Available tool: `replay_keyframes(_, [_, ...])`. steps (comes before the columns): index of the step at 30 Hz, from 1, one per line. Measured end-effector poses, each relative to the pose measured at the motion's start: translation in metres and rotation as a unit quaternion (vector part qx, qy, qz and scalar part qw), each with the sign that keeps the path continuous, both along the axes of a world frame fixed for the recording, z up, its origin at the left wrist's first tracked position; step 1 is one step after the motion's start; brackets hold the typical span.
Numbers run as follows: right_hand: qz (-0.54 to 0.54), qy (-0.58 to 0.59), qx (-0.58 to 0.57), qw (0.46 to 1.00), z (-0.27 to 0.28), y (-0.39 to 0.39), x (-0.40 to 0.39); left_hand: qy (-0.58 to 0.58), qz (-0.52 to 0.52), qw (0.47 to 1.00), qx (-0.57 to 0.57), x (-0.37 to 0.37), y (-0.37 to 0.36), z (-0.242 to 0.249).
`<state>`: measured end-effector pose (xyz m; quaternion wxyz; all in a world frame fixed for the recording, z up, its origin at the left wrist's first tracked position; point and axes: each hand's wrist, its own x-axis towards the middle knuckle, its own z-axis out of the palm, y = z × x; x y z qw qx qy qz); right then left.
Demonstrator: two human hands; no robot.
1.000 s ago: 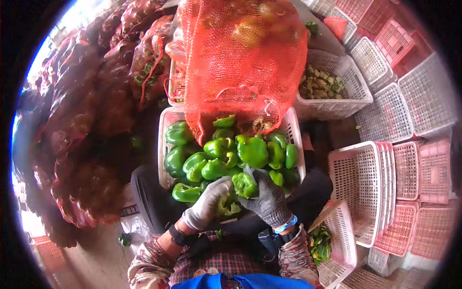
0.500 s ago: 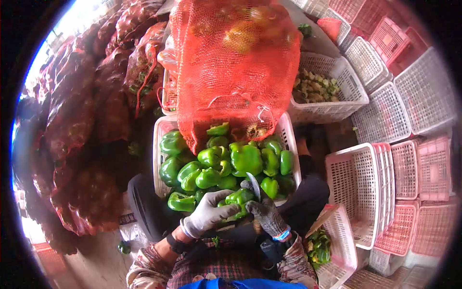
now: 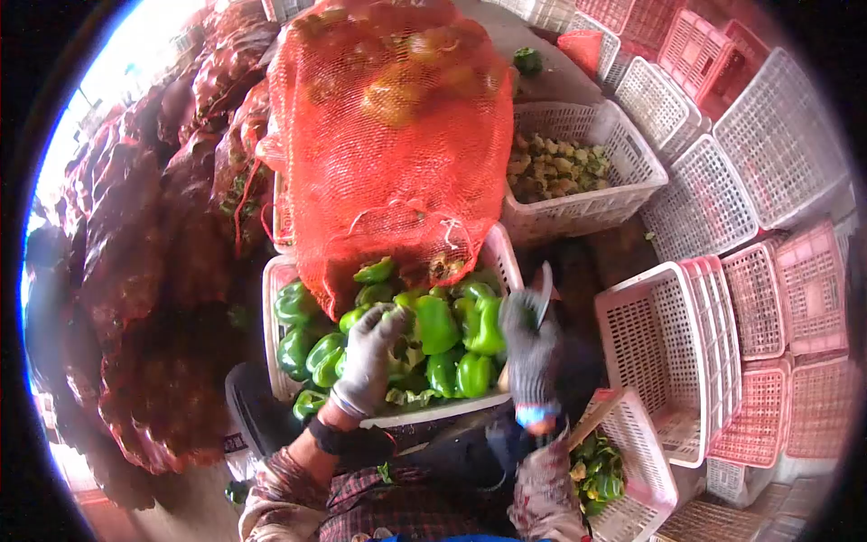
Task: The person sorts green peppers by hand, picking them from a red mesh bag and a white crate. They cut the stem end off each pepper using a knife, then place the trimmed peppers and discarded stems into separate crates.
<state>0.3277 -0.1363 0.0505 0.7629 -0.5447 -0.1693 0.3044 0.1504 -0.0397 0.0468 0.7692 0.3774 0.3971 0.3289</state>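
Observation:
Over the crate of peppers, my left hand (image 3: 366, 357) in a pale grey glove has its fingers curled together; what they hold, if anything, I cannot make out. Bright green bell peppers (image 3: 437, 325) lie right beside its fingertips. My right hand (image 3: 531, 348), in a darker grey glove, is closed around a small knife (image 3: 545, 294) with its blade pointing up. It is at the right edge of the white crate (image 3: 512, 262). Some peppers are cut, and pale trimmings (image 3: 411, 397) lie at the crate's near side.
A red mesh sack (image 3: 388, 163) of peppers rests on the crate's far side. Behind it on the right stands a crate (image 3: 587, 203) of pale scraps. Green trimmings fill a crate (image 3: 646, 497) by my right leg. Stacked crates (image 3: 668, 352) line the right; full sacks (image 3: 144, 271) pile up left.
The pepper held between both hands is no longer there. My left hand has reached forward over the crate; my right hand has moved right and up with the knife. The view has shifted.

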Motion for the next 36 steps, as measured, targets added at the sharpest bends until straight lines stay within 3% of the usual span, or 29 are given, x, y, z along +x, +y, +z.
replay_keyframes(1, [-0.035, -0.196, -0.099, 0.975, -0.006, 0.013, 0.019, -0.025, 0.005, 1.0, -0.012, 0.008, 0.008, 0.001])
replay_keyframes(3, [-0.031, -0.307, -0.234, 0.922, -0.01, 0.043, 0.051, -0.021, -0.008, 1.0, 0.014, 0.027, 0.025, -0.004])
replay_keyframes(4, [0.026, -0.353, -0.254, 0.9, -0.035, 0.053, 0.07, -0.022, -0.01, 1.0, 0.001, 0.04, 0.029, 0.003])
replay_keyframes(5, [0.025, -0.463, -0.387, 0.797, -0.065, 0.062, 0.082, -0.022, -0.023, 0.999, 0.014, 0.05, 0.032, 0.001])
replay_keyframes(6, [0.021, -0.501, -0.353, 0.79, -0.097, 0.061, 0.091, -0.022, -0.038, 0.999, 0.029, 0.06, 0.038, -0.004])
replay_keyframes(9, [0.032, -0.331, -0.355, 0.874, -0.066, 0.038, 0.083, -0.022, -0.051, 0.998, 0.031, 0.089, 0.044, -0.007])
replay_keyframes(11, [-0.001, -0.069, -0.249, 0.966, -0.065, 0.022, 0.08, -0.026, -0.06, 0.997, 0.047, 0.11, 0.051, -0.02])
replay_keyframes(12, [-0.019, 0.056, -0.264, 0.963, -0.051, 0.02, 0.083, -0.026, -0.051, 0.998, 0.038, 0.122, 0.054, -0.026])
replay_keyframes(13, [0.016, 0.076, -0.282, 0.956, -0.043, 0.011, 0.088, -0.036, -0.076, 0.996, 0.037, 0.134, 0.057, -0.019])
replay_keyframes(15, [-0.032, 0.124, -0.03, 0.991, -0.101, 0.007, 0.09, -0.055, -0.123, 0.99, 0.032, 0.16, 0.068, -0.003])
replay_keyframes(16, [-0.001, 0.134, -0.138, 0.981, -0.062, 0.001, 0.093, -0.007, -0.094, 0.992, 0.08, 0.182, 0.078, -0.003])
replay_keyframes(17, [0.001, 0.122, -0.152, 0.981, -0.048, 0.0, 0.094, -0.003, -0.104, 0.983, 0.153, 0.205, 0.094, -0.005])
replay_keyframes(19, [0.009, 0.101, -0.183, 0.978, -0.035, 0.002, 0.093, 0.091, -0.131, 0.975, 0.154, 0.254, 0.117, 0.026])
replay_keyframes(21, [0.011, 0.097, -0.172, 0.98, -0.027, 0.0, 0.092, 0.103, -0.126, 0.926, 0.341, 0.306, 0.168, -0.012])
replay_keyframes(24, [0.016, 0.135, -0.2, 0.97, -0.018, 0.004, 0.099, 0.153, -0.078, 0.877, 0.45, 0.322, 0.2, -0.036])
replay_keyframes(25, [-0.015, 0.103, -0.198, 0.975, -0.017, 0.004, 0.094, 0.143, -0.06, 0.911, 0.381, 0.306, 0.168, 0.0])
replay_keyframes(27, [0.008, 0.108, -0.173, 0.979, -0.031, 0.0, 0.1, 0.048, -0.196, 0.947, 0.249, 0.266, 0.153, -0.011])
replay_keyframes(28, [-0.003, 0.063, -0.179, 0.982, -0.028, 0.0, 0.096, 0.157, -0.213, 0.875, 0.405, 0.241, 0.142, -0.033])
replay_keyframes(31, [0.048, 0.005, -0.337, 0.94, -0.059, 0.014, 0.11, 0.164, -0.313, 0.899, 0.257, 0.172, 0.087, -0.117])
replay_keyframes(32, [0.024, -0.033, -0.306, 0.951, -0.063, 0.028, 0.112, 0.299, -0.37, 0.767, 0.431, 0.157, 0.064, -0.083])
replay_keyframes(33, [0.002, -0.073, -0.275, 0.959, -0.05, 0.044, 0.11, 0.41, -0.381, 0.587, 0.585, 0.142, 0.04, -0.048])
replay_keyframes(35, [0.081, -0.036, -0.297, 0.951, -0.015, 0.067, 0.108, 0.334, -0.32, 0.681, 0.567, 0.106, 0.03, -0.045])
replay_keyframes(36, [0.086, 0.01, -0.236, 0.968, -0.025, 0.08, 0.107, 0.302, -0.3, 0.709, 0.562, 0.088, 0.029, -0.027])
